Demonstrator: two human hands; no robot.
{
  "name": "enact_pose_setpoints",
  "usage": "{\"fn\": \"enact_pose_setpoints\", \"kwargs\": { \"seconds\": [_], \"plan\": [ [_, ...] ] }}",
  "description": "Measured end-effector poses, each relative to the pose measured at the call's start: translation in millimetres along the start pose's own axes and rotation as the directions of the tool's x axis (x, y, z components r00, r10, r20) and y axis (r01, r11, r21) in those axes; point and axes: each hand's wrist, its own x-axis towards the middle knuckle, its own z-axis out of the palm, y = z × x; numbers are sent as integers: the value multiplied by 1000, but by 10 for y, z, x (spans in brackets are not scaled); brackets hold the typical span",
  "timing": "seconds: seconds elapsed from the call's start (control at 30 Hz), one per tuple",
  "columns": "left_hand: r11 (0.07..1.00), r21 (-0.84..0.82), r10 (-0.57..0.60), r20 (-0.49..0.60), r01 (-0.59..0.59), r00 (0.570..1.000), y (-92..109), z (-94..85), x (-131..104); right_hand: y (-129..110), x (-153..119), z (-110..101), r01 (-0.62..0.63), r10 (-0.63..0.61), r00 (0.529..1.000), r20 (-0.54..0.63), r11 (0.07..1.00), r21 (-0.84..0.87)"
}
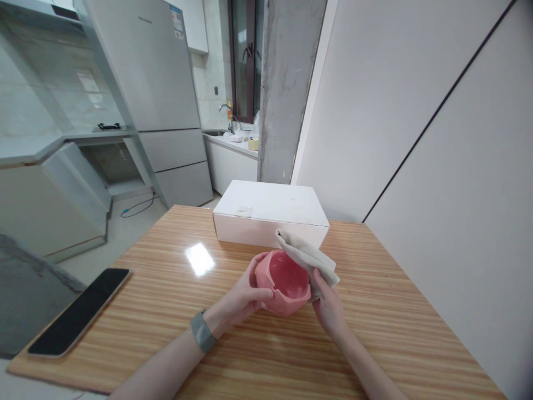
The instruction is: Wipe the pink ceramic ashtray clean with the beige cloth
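A pink bowl (280,300) with a wavy, notched rim is tilted so that its inside shows. My left hand (245,291) grips its left side, thumb at the front near the rim and fingers behind. My right hand (327,300) holds a folded light grey cloth (310,256) at the bowl's right side, and the cloth's upper part reaches over the back of the rim. The right hand's fingers are partly hidden behind the cloth and bowl.
Behind the bowl, a white box (270,205) lies on the wooden table (375,311). A black-screened phone or tablet (81,314) is at the table's left edge. A white wall (416,111) borders the right side.
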Motion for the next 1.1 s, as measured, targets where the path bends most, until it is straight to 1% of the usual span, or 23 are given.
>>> {"fn": "enact_pose_setpoints", "kwargs": {
  "seconds": [0.1, 0.17, 0.33, 0.5, 0.6, 0.63, 0.7, 0.83, 0.97, 1.1],
  "plan": [
    [1000, 21, -1, 4, 1, 1000, -13, 14, 3, -31, 8, -2, -40, 40, 998, 43, 999, 0],
    [998, 57, 18, -17, -17, 1000, -15, 32, 10, -37, 25, -6, -45, 46, 998, 49, 999, -18],
    [986, 140, 101, -105, -86, 989, 25, 74, 36, 19, 57, -24, -52, 53, 998, 23, 998, -43],
    [975, 187, 167, -252, -122, 953, 26, 43, 69, 106, 17, -16, -99, 99, 995, -3, 994, -42],
    [973, 179, 192, -293, -144, 936, -3, 40, 72, 147, 0, -14, -93, 93, 996, 5, 995, -40],
    [975, 165, 196, -294, -152, 936, -10, 53, 69, 156, 0, -18, -83, 83, 997, 5, 995, -47],
    [984, 102, 170, -272, -148, 947, -13, 96, 60, 165, 7, -30, -70, 70, 998, -5, 996, -54],
    [993, -91, 54, -222, -76, 974, 34, 163, 47, 135, 24, -36, -50, 49, 999, -21, 998, -48],
    [989, -148, -5, -188, -23, 982, 70, 111, 40, 71, 36, -6, -43, 42, 998, -38, 999, -26],
    [984, -177, 16, -90, -31, 996, 36, 35, 26, 14, 48, 24, -47, 48, 997, -64, 999, 28]
  ]
}}
